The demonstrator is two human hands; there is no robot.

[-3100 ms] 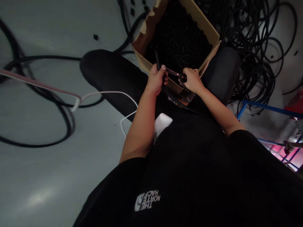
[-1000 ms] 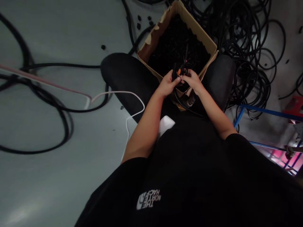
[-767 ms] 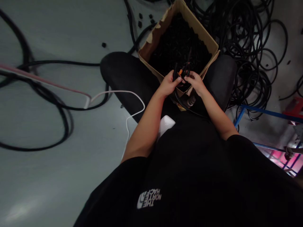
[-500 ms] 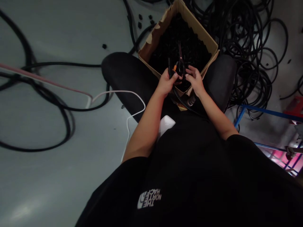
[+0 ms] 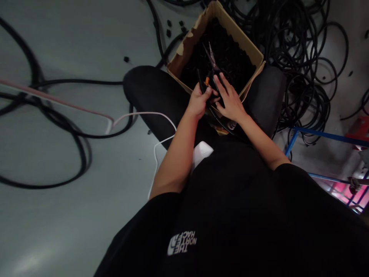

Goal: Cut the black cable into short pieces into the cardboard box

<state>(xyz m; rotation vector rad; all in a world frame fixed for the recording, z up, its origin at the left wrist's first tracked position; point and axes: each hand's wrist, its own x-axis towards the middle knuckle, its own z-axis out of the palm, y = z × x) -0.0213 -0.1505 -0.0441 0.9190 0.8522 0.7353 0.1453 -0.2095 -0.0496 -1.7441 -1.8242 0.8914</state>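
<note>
My left hand [image 5: 198, 100] is closed around a black hose [image 5: 200, 79], whose short end stands up above the fist. A small orange piece [image 5: 206, 80] shows beside the hose, close to my left thumb. Scissors [image 5: 212, 62] point away from me with their blades apart. My right hand [image 5: 229, 99] is at the scissors' dark handles, its fingers stretched along them and partly hiding them. Both hands are over the near corner of a cardboard box [image 5: 243, 34] full of short black pieces [image 5: 227, 50].
The box stands between my bent legs. Coiled black hoses [image 5: 300, 42] lie to the right, and looser black hose [image 5: 83, 81] runs across the floor at left. A white cable [image 5: 150, 113] passes my left arm. A blue frame [image 5: 323, 134] stands at right.
My right hand has moved left and forward onto the scissors' handles. The blades have spread apart and swung left. My left hand has shifted slightly left, still gripping the hose.
</note>
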